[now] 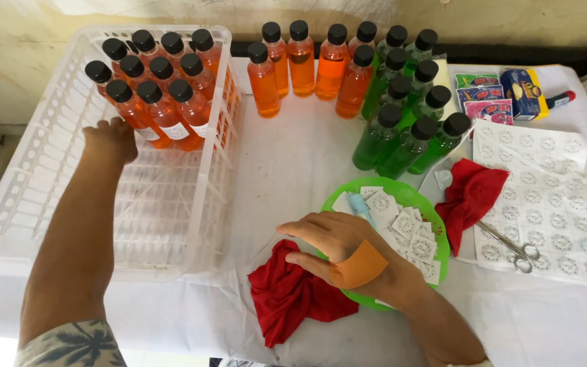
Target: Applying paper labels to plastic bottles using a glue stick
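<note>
Where the red cloth (292, 293) lies nearest, the right hand (338, 246) is held open over it, gripping nothing, beside the green plate (441, 253) of cut white labels (402, 221). Farther off, the left hand (111, 138) is laid against an orange bottle (134, 109) inside the white basket (49, 204); its grip cannot be told. Green bottles (409, 102) are massed behind.

White slatted crate (28, 197) — glossy moulded plastic; bottles (164, 109) of clear, shiny plastic with smooth black caps. Red rags (293, 292) — soft, matt, crumpled cloth. Green plate (436, 224): smooth plastic. Label sheet (552, 204): matt paper. Scissors (511, 248): bright metal. Table cover (293, 163): matt white cloth.
</note>
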